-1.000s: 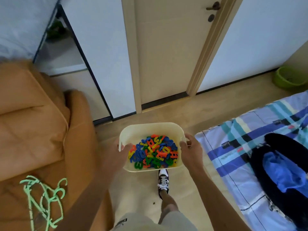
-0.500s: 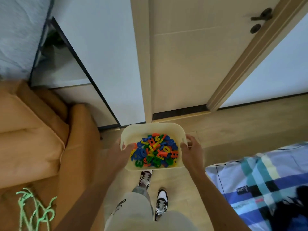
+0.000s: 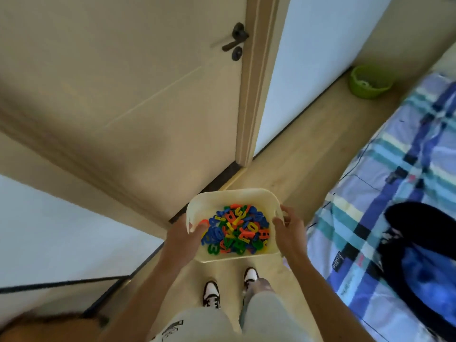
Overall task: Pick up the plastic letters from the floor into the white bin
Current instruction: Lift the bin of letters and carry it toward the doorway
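Carrying the white bin (image 3: 246,197) between us, we grip its short sides: left hand (image 3: 181,236) closed on one rim, right hand (image 3: 290,233) on the other. The plastic letters (image 3: 235,229) lie heaped inside. If one hand dips, the pile can slide and spill over the edge. The floor under the bin is hidden, so we cannot tell if letters remain.

Closed door (image 3: 123,95), green tub (image 3: 369,82), plaid blanket (image 3: 407,181).
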`<state>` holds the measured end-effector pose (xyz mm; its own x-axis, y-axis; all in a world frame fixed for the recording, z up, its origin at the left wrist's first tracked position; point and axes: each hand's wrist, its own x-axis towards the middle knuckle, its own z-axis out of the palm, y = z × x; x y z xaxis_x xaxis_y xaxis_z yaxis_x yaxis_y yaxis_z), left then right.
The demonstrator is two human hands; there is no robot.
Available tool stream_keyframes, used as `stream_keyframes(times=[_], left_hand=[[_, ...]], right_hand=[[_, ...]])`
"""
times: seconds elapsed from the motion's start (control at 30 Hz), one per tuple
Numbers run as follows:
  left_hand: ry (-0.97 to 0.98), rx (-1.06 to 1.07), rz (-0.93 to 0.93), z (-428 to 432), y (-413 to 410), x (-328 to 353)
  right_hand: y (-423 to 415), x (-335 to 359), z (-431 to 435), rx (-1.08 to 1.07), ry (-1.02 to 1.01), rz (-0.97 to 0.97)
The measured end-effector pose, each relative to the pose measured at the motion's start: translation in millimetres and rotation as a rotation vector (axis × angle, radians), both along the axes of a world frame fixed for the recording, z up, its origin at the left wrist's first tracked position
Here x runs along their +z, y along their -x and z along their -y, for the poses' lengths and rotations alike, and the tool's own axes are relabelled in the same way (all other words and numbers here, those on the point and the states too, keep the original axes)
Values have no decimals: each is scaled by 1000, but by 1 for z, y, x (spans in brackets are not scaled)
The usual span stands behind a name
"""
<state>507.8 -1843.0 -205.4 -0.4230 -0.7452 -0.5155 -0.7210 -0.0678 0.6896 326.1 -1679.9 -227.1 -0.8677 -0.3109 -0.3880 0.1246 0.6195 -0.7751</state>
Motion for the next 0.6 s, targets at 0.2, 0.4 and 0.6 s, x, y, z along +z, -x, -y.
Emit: stream_keyframes(times=[0.2, 0.4, 0.6], left_hand=[[-39, -161, -30, 26, 128, -16], [-120, -222, -53, 42, 259, -35], [-189, -264, -62, 59, 369, -45]], right_hand=[[104, -15, 2, -201, -15, 21], [232, -19, 11, -227, -38, 0], [352, -20, 33, -207, -109, -31]])
